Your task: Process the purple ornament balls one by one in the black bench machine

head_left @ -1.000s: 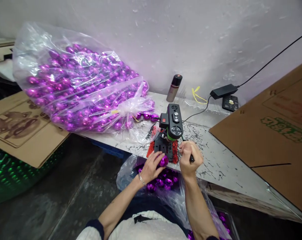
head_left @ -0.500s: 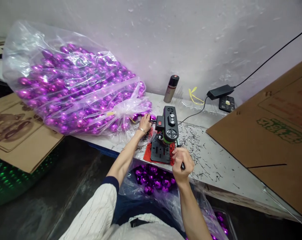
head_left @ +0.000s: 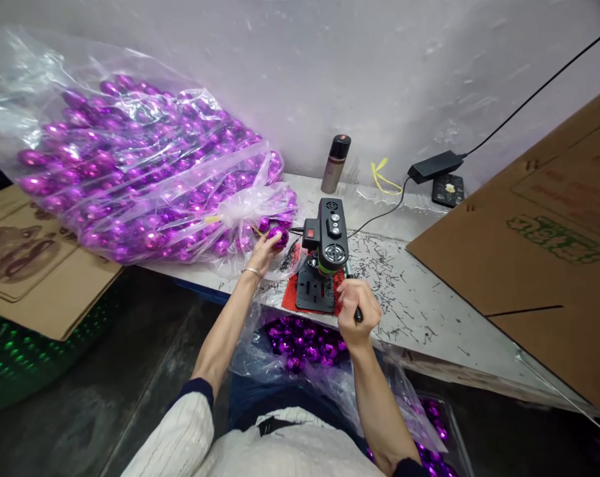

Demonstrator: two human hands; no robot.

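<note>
Between the fingers of my left hand (head_left: 264,252) is a shiny purple bauble (head_left: 278,238), at the mouth of a big clear plastic bag (head_left: 240,207) full of purple baubles. My right hand (head_left: 359,306) is wrapped round the black-ended lever (head_left: 359,315) of a small black press machine (head_left: 333,232). The machine has round vents, buttons and a red switch, and its slotted base plate (head_left: 315,293) rests on a red sheet (head_left: 290,295). Below the table edge, more purple baubles (head_left: 307,343) lie in an open clear bag over my lap.
Black thread-like scraps (head_left: 379,278) litter the white table. A spray can (head_left: 336,164), a yellow tie (head_left: 383,177) and a black power adapter (head_left: 435,165) stand or lie along the wall. Cardboard boxes flank me, one (head_left: 538,265) at right and one (head_left: 46,265) at left.
My left hand has drawn back a little to the left from the bag's mouth, and a purple bauble now shows in its fingers. My right hand stays on the lever.
</note>
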